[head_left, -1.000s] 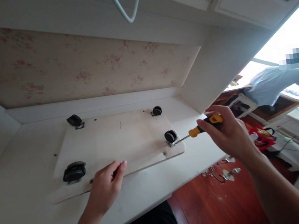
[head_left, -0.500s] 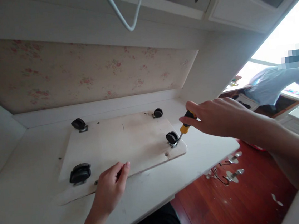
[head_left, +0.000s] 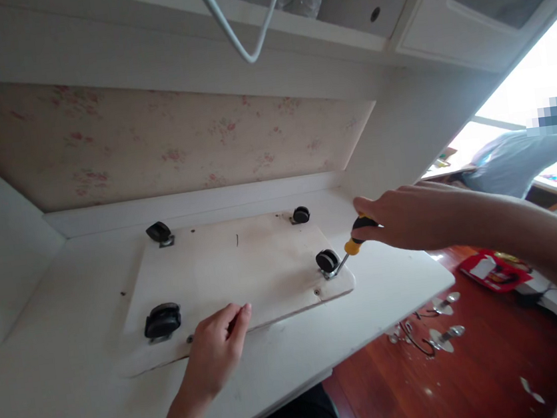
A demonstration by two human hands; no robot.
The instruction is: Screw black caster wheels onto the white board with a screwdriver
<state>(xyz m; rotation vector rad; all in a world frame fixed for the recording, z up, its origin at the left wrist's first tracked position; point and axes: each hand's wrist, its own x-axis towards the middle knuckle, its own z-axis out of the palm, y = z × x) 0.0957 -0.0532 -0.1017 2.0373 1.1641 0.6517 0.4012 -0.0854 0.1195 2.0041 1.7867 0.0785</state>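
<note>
My right hand (head_left: 395,219) is wrapped around a black-and-yellow screwdriver (head_left: 352,246). The tool slants down to the left, its tip at the metal plate of the front right caster (head_left: 327,260). That caster is fixed to a white board (head_left: 260,271) lying flat with its wheels up. Other black casters stand at the back right (head_left: 301,215), back left (head_left: 159,232) and front left (head_left: 162,321) of the board. At the board's front edge rests my left hand (head_left: 218,346), fingers curled closed; whatever they may hold is hidden.
Beneath the board is a white desktop (head_left: 285,356). A white cable (head_left: 251,56) hangs from the shelf above. On the red wooden floor (head_left: 394,390) lie a chandelier (head_left: 444,338) and a red tray (head_left: 491,272). Another person (head_left: 509,159) bends over by the window.
The view has shifted slightly, so everything sits a little further right, and more of the red tray shows. Both hands keep their places at the board, the screwdriver tip still at the caster plate.
</note>
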